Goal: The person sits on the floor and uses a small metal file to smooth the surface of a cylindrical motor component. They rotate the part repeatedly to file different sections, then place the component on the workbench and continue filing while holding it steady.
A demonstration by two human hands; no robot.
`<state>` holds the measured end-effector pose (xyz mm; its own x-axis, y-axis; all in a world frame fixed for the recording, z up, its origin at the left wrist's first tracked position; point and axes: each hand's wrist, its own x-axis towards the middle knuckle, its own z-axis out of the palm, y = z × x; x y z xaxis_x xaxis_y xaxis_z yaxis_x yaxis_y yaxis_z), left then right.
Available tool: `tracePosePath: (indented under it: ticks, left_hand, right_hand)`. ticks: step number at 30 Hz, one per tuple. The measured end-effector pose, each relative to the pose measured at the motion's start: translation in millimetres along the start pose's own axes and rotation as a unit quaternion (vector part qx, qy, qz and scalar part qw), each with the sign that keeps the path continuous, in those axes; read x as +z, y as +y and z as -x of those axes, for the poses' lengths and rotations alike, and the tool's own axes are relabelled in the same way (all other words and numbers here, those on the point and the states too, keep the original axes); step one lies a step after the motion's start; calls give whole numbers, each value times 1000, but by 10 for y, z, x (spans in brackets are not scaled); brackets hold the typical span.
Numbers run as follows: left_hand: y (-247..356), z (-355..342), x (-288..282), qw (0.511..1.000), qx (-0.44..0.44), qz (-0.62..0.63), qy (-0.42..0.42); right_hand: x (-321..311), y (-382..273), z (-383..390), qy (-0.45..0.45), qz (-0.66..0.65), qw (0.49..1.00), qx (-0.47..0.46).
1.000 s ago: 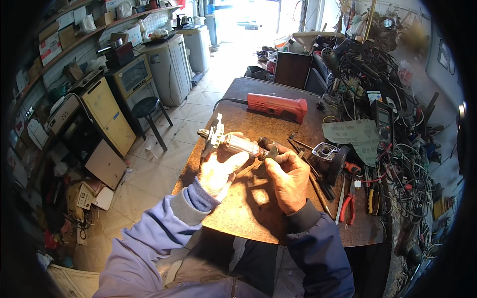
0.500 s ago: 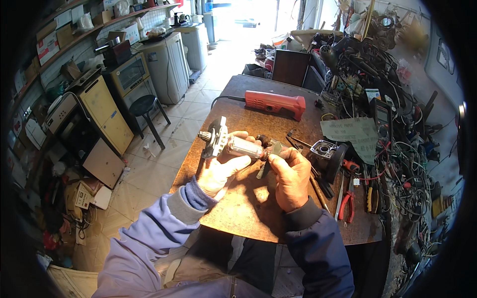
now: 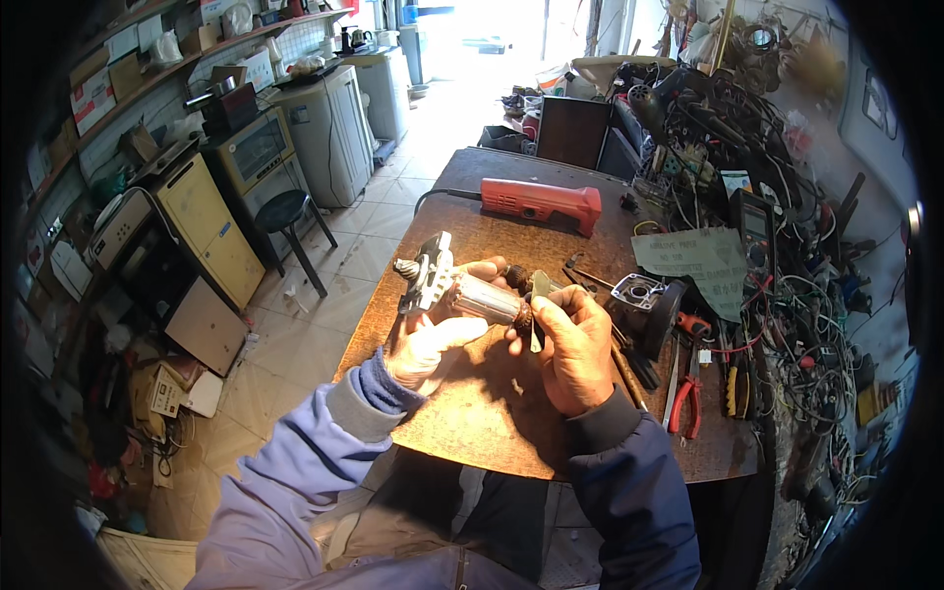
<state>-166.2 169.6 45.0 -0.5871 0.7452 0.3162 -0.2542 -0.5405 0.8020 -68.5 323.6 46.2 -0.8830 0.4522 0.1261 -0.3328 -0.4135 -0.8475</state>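
My left hand point(image 3: 431, 346) is closed around a motor armature point(image 3: 486, 300), thumb along its near side. At the armature's left end sit a metal bearing plate point(image 3: 430, 275) and a spiral gear. My right hand point(image 3: 574, 344) pinches a small grey-green strip of sandpaper point(image 3: 539, 293) against the armature's right end, at the copper windings; the strip hides part of that end. Beyond them on the table lies a red power tool body point(image 3: 541, 204) with a black cord. Another dark round part, partly hidden, lies just behind the strip.
A grey-green printed sheet point(image 3: 688, 264) lies at the table's right, by a multimeter point(image 3: 755, 231). Nearer are a gear housing point(image 3: 641, 295), red-handled pliers point(image 3: 686, 405) and other hand tools. Tangled wires and parts heap along the right wall. A black stool point(image 3: 283, 208) stands left.
The sandpaper strip has turned more upright in my right hand at the armature's end. The armature has tilted slightly, its right end lower, and my left thumb has shifted a little left.
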Motion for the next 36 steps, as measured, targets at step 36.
tracePosePath:
  ticks: [36]
  left_hand:
    - [-23, -12, 25, 998, -19, 64, 11]
  right_hand:
    - [115, 106, 75, 49, 108, 973, -200]
